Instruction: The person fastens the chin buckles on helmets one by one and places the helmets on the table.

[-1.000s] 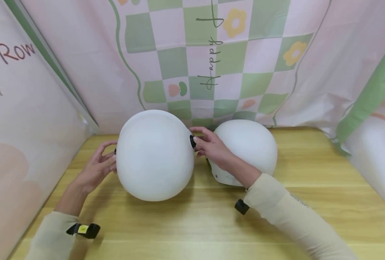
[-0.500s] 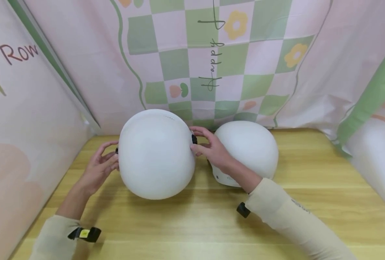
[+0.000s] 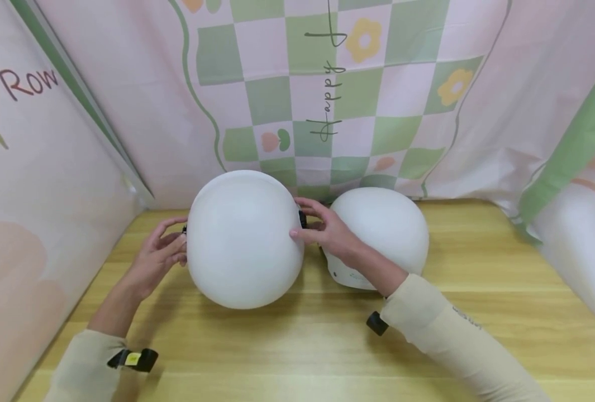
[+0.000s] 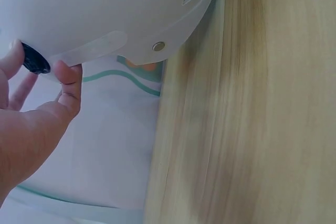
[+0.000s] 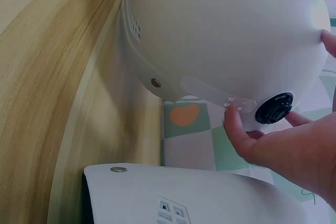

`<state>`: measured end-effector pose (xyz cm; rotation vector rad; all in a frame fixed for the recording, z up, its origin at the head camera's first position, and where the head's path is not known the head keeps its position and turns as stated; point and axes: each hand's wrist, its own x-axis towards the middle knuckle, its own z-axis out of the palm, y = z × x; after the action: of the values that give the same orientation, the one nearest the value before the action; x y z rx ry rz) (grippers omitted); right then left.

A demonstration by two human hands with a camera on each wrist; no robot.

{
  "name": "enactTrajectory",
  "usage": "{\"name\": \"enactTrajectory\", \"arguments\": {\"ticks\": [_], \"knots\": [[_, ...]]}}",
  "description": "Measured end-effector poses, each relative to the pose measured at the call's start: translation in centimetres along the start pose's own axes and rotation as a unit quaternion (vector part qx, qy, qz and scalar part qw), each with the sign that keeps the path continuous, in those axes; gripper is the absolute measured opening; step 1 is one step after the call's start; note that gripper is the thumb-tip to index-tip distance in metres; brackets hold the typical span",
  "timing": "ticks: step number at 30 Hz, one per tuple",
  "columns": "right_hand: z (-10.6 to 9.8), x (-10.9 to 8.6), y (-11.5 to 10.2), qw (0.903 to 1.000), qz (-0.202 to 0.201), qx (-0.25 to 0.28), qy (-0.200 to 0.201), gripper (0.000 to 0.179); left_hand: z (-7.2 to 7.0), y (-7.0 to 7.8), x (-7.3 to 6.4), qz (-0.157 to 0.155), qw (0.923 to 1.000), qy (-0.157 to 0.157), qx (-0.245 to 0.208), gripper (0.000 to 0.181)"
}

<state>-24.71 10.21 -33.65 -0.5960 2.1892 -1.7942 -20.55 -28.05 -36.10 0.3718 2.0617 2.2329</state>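
Observation:
A white helmet [image 3: 246, 240] is held between both hands at the back left of the table, its rounded shell facing me. My left hand [image 3: 151, 259] grips its left side, with thumb and fingers around a black round knob [image 4: 35, 59] in the left wrist view. On the other side, my right hand [image 3: 334, 237] holds the shell by the right knob [image 5: 274, 108]. The right thumb lies on the shell, while another finger touches a translucent strip [image 5: 210, 90] beside that knob. The helmet's inside is hidden.
A second white helmet [image 3: 377, 223] sits just right of the held one, partly behind the right forearm. Behind both hangs a checked curtain [image 3: 312, 100], meeting the back edge of the wooden table [image 3: 297, 346]. Another patterned curtain [image 3: 51, 184] borders the left side.
The held helmet has shifted slightly right and turned a little. My right thumb has slid from the black knob onto the shell. The left hand has moved slightly right with the helmet.

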Motion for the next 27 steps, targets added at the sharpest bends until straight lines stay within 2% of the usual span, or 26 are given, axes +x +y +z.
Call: {"name": "enactTrajectory", "arguments": {"ticks": [5,10,14,17,22,27], "knots": [[0.0,0.0,0.1,0.9996,-0.023,-0.006,-0.015,0.084,0.4,0.0,0.3,0.002,0.999,0.025,0.037,0.032],[0.1,-0.1,0.2,0.9981,-0.049,-0.032,-0.017,0.093,0.8,-0.1,0.6,0.035,0.9955,0.037,0.08,0.032],[0.2,-0.2,0.3,0.9978,-0.054,-0.036,-0.015,0.094,1.0,-0.2,0.6,0.066,0.9859,0.054,0.144,0.035],[0.2,-0.2,0.4,0.9977,-0.058,-0.034,-0.01,0.092,1.3,-0.3,0.5,0.112,0.976,0.064,0.176,0.037],[0.2,-0.4,0.5,0.9968,-0.069,-0.039,0.004,0.088,1.7,-0.4,0.5,0.195,0.9673,0.038,0.158,0.038],[0.3,-0.5,0.6,0.9961,-0.08,-0.035,0.01,0.086,1.8,-0.5,0.3,0.22,0.9667,0.002,0.131,0.049]]}}
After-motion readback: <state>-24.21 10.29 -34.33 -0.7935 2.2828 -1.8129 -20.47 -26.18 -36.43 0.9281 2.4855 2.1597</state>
